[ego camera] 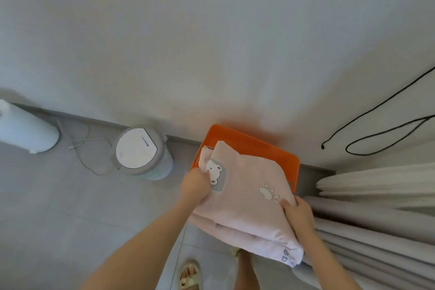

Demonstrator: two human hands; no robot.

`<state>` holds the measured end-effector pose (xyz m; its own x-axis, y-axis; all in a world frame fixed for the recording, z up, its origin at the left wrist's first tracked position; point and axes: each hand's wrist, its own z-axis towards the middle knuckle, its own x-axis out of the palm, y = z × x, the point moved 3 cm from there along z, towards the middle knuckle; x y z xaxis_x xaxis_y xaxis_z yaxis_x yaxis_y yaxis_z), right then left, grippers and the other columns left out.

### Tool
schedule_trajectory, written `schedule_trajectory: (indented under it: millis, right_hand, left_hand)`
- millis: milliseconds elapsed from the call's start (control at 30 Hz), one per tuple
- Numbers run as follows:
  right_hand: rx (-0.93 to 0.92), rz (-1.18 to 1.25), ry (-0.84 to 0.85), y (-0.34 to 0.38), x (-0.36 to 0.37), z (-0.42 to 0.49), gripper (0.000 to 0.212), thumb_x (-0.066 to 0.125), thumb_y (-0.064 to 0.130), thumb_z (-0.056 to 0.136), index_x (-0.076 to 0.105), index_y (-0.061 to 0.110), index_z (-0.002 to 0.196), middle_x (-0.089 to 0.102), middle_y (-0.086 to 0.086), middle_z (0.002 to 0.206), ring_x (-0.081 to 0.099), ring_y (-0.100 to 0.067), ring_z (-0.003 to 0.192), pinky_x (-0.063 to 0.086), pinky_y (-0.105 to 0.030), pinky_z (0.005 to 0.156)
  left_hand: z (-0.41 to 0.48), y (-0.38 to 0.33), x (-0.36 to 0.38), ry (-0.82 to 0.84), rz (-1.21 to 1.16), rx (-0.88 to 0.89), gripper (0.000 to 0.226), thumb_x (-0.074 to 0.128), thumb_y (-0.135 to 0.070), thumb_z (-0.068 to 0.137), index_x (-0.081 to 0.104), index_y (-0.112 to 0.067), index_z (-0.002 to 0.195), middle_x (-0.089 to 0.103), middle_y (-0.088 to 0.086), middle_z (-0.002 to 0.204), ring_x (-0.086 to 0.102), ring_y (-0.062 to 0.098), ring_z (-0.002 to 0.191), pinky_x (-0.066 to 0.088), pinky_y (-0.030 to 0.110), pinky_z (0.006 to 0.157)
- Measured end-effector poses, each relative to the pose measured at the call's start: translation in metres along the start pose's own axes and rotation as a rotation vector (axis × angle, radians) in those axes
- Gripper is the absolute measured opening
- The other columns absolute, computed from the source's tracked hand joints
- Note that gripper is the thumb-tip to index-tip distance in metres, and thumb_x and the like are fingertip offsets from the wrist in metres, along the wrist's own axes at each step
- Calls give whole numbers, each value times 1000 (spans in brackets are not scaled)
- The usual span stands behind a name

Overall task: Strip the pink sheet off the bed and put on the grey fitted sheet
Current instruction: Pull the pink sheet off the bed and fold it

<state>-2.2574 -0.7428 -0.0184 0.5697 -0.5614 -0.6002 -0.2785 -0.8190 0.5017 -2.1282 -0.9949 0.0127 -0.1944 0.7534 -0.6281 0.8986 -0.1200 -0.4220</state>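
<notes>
- the folded pink sheet (pixel 249 200) is held just over the orange bin (pixel 249 146) by the wall, not yet resting inside it.
- the left hand (pixel 195 183) has its fingers clamped on the sheet's left edge; the right hand (pixel 299 214) grips the right edge.
- best to lower it level, so the folds stay stacked, and release only once the bin takes the weight.
- around it: grey floor (pixel 70 207), a round white appliance (pixel 141 148) left of the bin, pale curtains (pixel 376 209) to the right; no bed or grey fitted sheet in view.

In the lower middle of the frame, the left hand (pixel 195 183) and the right hand (pixel 298 213) grip a folded pink sheet (pixel 249 205) above an orange bin (pixel 251 146). A round white bin (pixel 138 150) stands left of it, and grey curtains (pixel 376 219) hang at right.
</notes>
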Motion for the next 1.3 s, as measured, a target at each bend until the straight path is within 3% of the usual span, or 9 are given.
schedule_trajectory:
  millis: [100, 267, 333, 467, 667, 767, 900, 1033, 1300]
  right_hand:
    - [40, -23, 57, -2, 20, 61, 32, 51, 30, 89, 52, 22, 120, 64, -4, 110, 61, -26, 94, 52, -47, 82]
    - [117, -137, 121, -15, 51, 142, 17, 44, 30, 90, 48, 27, 106, 43, -7, 140, 54, -28, 109, 49, -44, 86]
    - [131, -217, 170, -18, 61, 158, 10, 43, 20, 92, 51, 20, 98, 51, -11, 122, 53, -28, 106, 46, -38, 88]
    - [119, -355, 262, -15, 74, 165, 28, 46, 5, 87, 47, 15, 61, 50, -2, 65, 44, -17, 61, 32, -26, 54]
    - [-78, -460, 328, 30, 78, 138, 29, 45, 7, 91, 51, 19, 66, 45, 4, 66, 43, -12, 63, 37, -24, 59]
    - [-195, -466, 387, 71, 81, 109, 26, 45, 9, 95, 62, 15, 76, 52, 4, 69, 43, -9, 59, 33, -21, 52]
    - [-356, -471, 483, 133, 84, 45, 22, 47, 8, 91, 64, -6, 93, 65, -20, 90, 60, -34, 90, 48, -44, 82]
    - [-493, -465, 630, 189, 91, -48, 15, 50, 15, 93, 61, 12, 83, 58, -2, 73, 55, -17, 73, 48, -21, 69]
    - [-1101, -861, 876, 191, 135, -299, 23, 47, 21, 96, 67, 10, 92, 67, -13, 105, 58, -29, 103, 38, -30, 79]
  left_hand:
    - [49, -15, 20, 2, 85, -21, 28, 35, -18, 100, 51, -2, 115, 58, 16, 117, 55, 31, 107, 39, 32, 80]
    - [116, -15, 54, -25, -1, -100, 24, 40, -12, 95, 56, -6, 111, 61, 12, 101, 58, 33, 101, 42, 34, 78]
    - [134, -6, 63, -70, 1, -128, 18, 39, -4, 88, 54, -12, 95, 55, 5, 82, 55, 29, 86, 44, 35, 72]
    - [144, 9, 74, -71, 41, -147, 19, 41, -3, 84, 56, -12, 90, 54, 6, 84, 54, 30, 85, 42, 31, 69]
    - [124, 14, 61, -33, -35, -197, 32, 39, -9, 91, 60, -11, 116, 62, 12, 113, 59, 32, 102, 45, 33, 82]
    - [98, 10, 37, -35, -145, -195, 30, 41, -13, 93, 61, -10, 114, 63, 11, 109, 61, 31, 99, 45, 32, 80]
    - [47, 17, -14, -89, -248, -195, 27, 44, -16, 93, 63, -11, 112, 65, 9, 111, 58, 27, 104, 42, 28, 83]
    - [-28, 54, -76, -222, -427, -276, 16, 45, -16, 90, 61, -10, 89, 64, 13, 96, 59, 28, 91, 46, 34, 82]
    - [-298, 212, -125, -639, -918, -396, 20, 47, -8, 94, 57, -16, 78, 60, 1, 73, 55, 14, 64, 42, 25, 65]
